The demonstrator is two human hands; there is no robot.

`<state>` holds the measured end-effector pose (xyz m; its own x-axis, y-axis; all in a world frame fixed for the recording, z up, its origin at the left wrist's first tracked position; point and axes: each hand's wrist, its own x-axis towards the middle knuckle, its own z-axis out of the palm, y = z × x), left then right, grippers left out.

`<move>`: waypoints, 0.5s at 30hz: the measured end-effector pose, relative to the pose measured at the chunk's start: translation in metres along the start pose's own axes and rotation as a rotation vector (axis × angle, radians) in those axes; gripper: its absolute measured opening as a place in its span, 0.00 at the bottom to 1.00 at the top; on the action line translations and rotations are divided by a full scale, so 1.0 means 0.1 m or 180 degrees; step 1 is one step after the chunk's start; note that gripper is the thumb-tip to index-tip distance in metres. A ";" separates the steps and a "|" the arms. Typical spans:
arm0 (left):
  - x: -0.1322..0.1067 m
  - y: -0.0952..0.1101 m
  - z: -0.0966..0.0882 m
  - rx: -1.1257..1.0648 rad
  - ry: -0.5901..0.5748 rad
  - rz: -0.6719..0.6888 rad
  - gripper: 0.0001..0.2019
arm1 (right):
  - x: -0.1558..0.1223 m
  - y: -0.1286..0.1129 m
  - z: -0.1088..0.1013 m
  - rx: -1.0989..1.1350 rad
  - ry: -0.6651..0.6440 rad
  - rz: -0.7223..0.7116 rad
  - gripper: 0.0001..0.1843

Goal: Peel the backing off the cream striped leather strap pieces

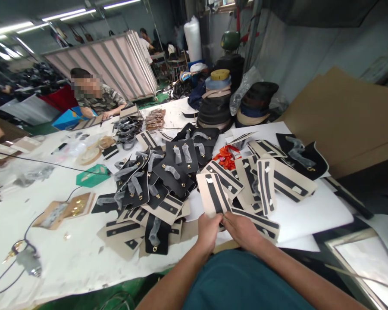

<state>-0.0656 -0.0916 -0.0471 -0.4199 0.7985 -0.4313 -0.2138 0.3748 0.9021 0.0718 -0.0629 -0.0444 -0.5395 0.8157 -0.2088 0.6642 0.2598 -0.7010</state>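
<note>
Held item: one beige panel (208,196) with a lengthwise black stripe and a small white tag. Its near edge is gripped by the left hand (208,230) and the right hand (241,228), both closed narrowly on it, thumbs side by side at the stripe's end. The panel is held at the near side of the counter (74,258), in front of the torso.

Right of the held panel: further striped beige panels (292,181), overlapped at various angles, several marked with white tags. Behind them, an orange-red bundle (226,157) is set.

Left of the held panel: black panels (181,176) heaped together, fitted with plastic-wrapped straps and gold-coloured hardware. Below these, more striped panels (124,230) are spread.

Left part of the counter: a green piece (93,175), a carton (79,204) filled with gold-coloured parts, and a corded grey tool (29,260).

Far side: stacked rolls (215,107) of strapping are kept. At the far left, a flat piece is handled by a co-worker (106,97) in a camouflage shirt.
</note>
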 end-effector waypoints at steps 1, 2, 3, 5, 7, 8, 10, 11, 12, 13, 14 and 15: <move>0.03 0.00 0.05 -0.0033 -0.0033 0.0022 0.07 | -0.03 -0.03 -0.03 -0.0049 0.0040 -0.0055 0.17; 0.06 0.01 0.10 -0.0108 -0.0072 0.0018 0.09 | -0.07 -0.06 -0.06 -0.0098 0.0067 -0.0158 0.17; 0.11 0.04 0.16 -0.0197 -0.0103 -0.0039 0.11 | -0.11 -0.09 -0.09 -0.0138 0.0083 -0.0296 0.17; 0.21 0.12 0.30 -0.0328 -0.0173 -0.0302 0.15 | -0.17 -0.15 -0.13 -0.0126 0.0138 -0.0527 0.18; 0.33 0.21 0.43 -0.0333 -0.0545 -0.0586 0.20 | -0.21 -0.18 -0.16 0.0070 0.0227 -0.0542 0.18; 0.39 0.24 0.48 -0.0311 -0.0874 -0.0686 0.23 | -0.23 -0.17 -0.17 0.0237 0.0269 -0.0476 0.18; 0.48 0.23 0.52 -0.0255 -0.1496 -0.0742 0.28 | -0.24 -0.15 -0.20 0.0568 0.0280 -0.0308 0.17; 0.51 0.19 0.49 -0.0225 -0.1632 -0.0736 0.30 | -0.24 -0.13 -0.21 0.0707 0.0231 -0.0201 0.17; 0.53 0.13 0.43 -0.0186 -0.1586 -0.0714 0.31 | -0.24 -0.11 -0.22 0.0830 0.0157 -0.0059 0.18; 0.54 0.05 0.34 -0.0107 -0.1370 -0.0639 0.30 | -0.24 -0.10 -0.23 0.0938 0.0062 0.0108 0.19; 0.54 -0.04 0.21 0.0033 -0.1058 -0.0474 0.27 | -0.23 -0.10 -0.25 0.1033 -0.0038 0.0263 0.20; 0.53 -0.13 0.04 0.0226 -0.0723 -0.0235 0.24 | -0.22 -0.11 -0.26 0.1114 -0.0130 0.0369 0.21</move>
<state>-0.0818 -0.0516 -0.0815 -0.1946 0.8502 -0.4893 -0.1707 0.4618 0.8704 0.0901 -0.0707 -0.0147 -0.4960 0.8062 -0.3226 0.5086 -0.0315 -0.8604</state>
